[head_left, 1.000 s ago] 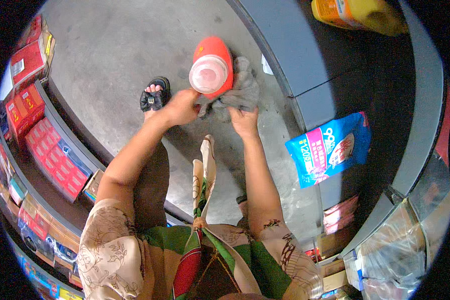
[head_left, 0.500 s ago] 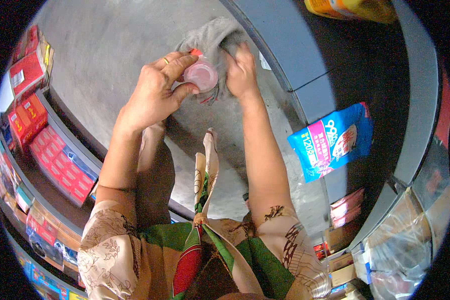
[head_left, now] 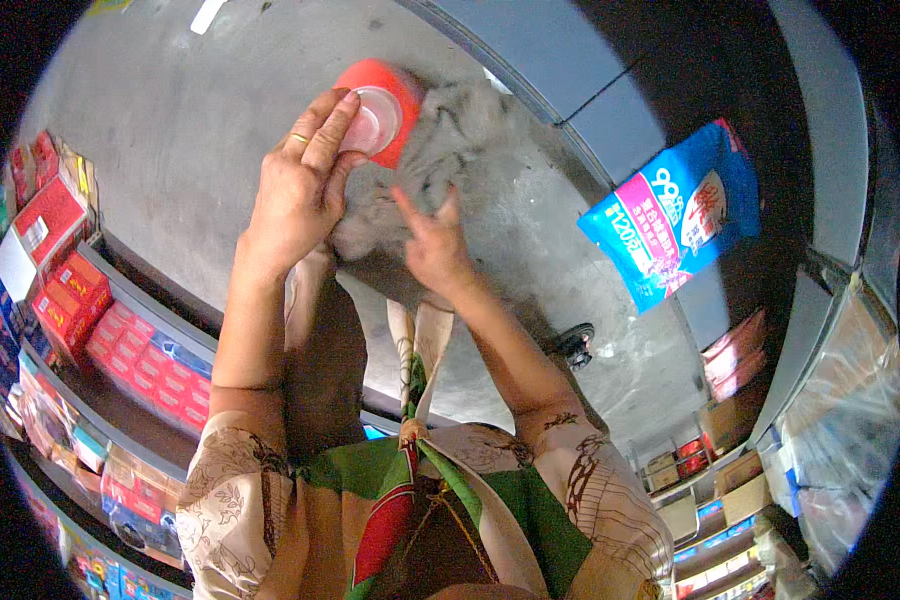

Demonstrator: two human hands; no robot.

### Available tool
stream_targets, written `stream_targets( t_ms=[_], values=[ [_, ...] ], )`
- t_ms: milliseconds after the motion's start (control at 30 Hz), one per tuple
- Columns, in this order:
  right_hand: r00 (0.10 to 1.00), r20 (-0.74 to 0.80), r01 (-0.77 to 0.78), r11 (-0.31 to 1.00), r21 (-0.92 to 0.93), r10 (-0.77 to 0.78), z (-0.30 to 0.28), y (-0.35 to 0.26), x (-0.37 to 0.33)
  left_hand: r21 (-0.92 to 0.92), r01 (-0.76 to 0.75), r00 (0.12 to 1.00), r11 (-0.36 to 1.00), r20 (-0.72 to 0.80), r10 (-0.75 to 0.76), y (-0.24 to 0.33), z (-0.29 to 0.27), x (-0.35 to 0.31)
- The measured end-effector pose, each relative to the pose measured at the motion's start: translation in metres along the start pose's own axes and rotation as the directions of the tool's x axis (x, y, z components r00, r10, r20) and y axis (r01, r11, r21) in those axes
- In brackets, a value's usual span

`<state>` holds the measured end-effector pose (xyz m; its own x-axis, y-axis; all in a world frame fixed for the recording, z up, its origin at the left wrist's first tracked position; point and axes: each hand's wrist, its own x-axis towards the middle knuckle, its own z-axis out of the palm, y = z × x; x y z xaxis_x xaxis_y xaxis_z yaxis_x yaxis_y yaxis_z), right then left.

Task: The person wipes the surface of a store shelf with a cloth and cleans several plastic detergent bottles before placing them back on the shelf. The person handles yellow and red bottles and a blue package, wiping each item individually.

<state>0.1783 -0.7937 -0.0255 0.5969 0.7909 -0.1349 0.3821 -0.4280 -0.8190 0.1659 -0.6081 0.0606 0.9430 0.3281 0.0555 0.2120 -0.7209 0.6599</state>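
Note:
A red round container (head_left: 406, 112) with a pale, see-through end is in my left hand (head_left: 305, 185), whose fingers and thumb are closed round its left side. My right hand (head_left: 435, 250) is below and to the right of it, gripping a grey cloth (head_left: 470, 125). The cloth is smeared by motion and spreads up beside the container's right side. My right index finger and thumb show in part against the cloth, and the exact grip is blurred.
At the right, a blue and pink packet (head_left: 670, 215) lies on the edge of a dark shelf (head_left: 610, 130). Red boxes (head_left: 145, 360) stack on shelves at the left. A small black wheel (head_left: 574, 345) is on the grey floor (head_left: 220, 110). Plastic-wrapped goods (head_left: 840, 400) stand at the lower right.
My right hand has swept down and left with the cloth, uncovering more of the red container. My left hand has shifted slightly up and left. The yellow package has left the view.

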Motion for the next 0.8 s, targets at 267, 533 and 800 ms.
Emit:
stream_targets(
  t_ms=[267,533,800],
  values=[
    [0.985,-0.076,0.136,0.969,-0.207,-0.154,-0.021,-0.029,0.051,0.052,0.066,0.998,0.996,-0.025,-0.065,0.001,0.005,-0.011],
    [0.906,0.135,-0.423,0.863,0.276,0.401,0.006,0.097,0.030,0.059,0.096,0.989,0.994,0.106,-0.102,0.003,-0.008,-0.013],
    [0.989,-0.013,0.142,0.923,0.359,-0.147,-0.034,0.015,0.063,0.302,0.002,0.971,0.953,0.226,-0.073,-0.001,-0.018,-0.048]
  ],
)
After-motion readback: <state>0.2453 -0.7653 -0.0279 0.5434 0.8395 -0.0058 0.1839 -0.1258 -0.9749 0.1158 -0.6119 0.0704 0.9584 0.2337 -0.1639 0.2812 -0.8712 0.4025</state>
